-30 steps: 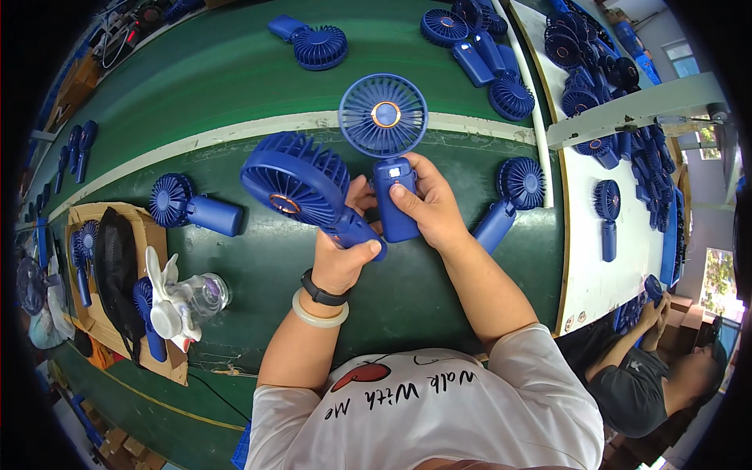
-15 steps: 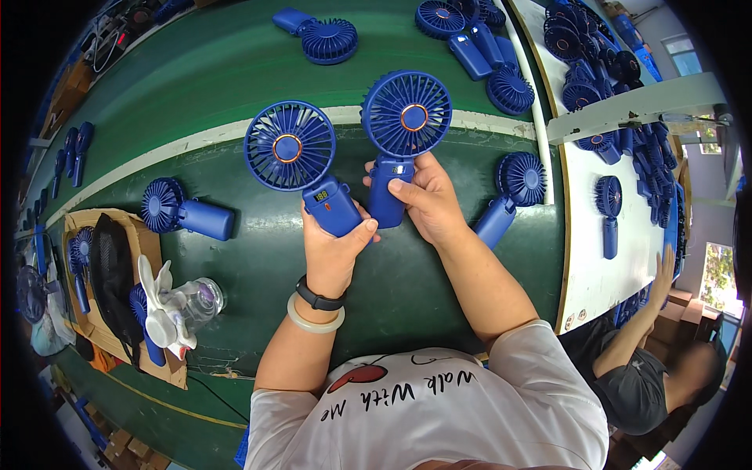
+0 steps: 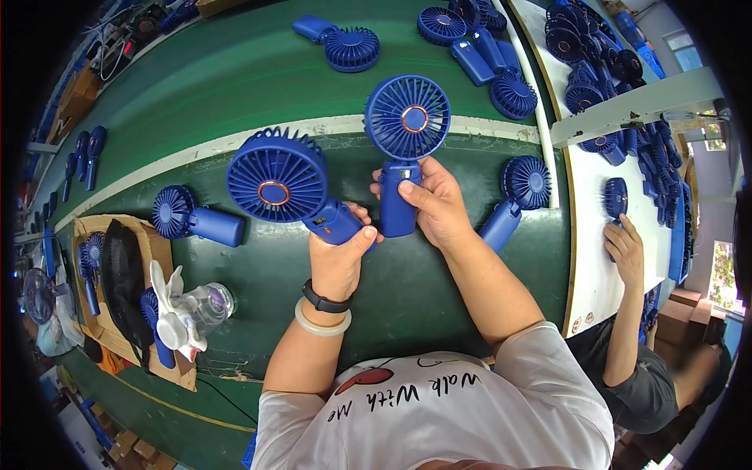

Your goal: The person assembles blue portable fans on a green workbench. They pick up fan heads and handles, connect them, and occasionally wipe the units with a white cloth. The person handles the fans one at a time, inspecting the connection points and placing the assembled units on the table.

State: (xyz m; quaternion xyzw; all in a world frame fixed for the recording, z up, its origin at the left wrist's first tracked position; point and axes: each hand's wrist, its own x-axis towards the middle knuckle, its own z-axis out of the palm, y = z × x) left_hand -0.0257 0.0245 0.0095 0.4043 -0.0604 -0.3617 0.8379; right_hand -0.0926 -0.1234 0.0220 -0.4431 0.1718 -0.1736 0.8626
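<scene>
Two blue handheld fans are held side by side over the green table [image 3: 439,313]. My left hand [image 3: 338,254] is closed round the handle of the left fan [image 3: 278,184], its round head tilted so that the side of the cage shows. The right fan [image 3: 407,125] stands upright with its front grille up, and my right hand [image 3: 439,200] grips its handle with the thumb on the front. Each handle carries a small display. Another fan [image 3: 219,225] lies to the left of my hands, and one more [image 3: 523,184] lies to the right.
A cardboard tray [image 3: 162,254] with fans and a black mesh pouch [image 3: 125,286] stands at the left, beside a clear plastic jar [image 3: 211,305]. A fan [image 3: 351,48] lies on the green belt [image 3: 251,70]. At the right, a co-worker's hand [image 3: 627,243] touches a fan on the white table [image 3: 587,266].
The left fan's head has tipped and swung down and left. The right fan has moved slightly down. The co-worker's hand has reached onto a fan. The fan on the belt appears farther right.
</scene>
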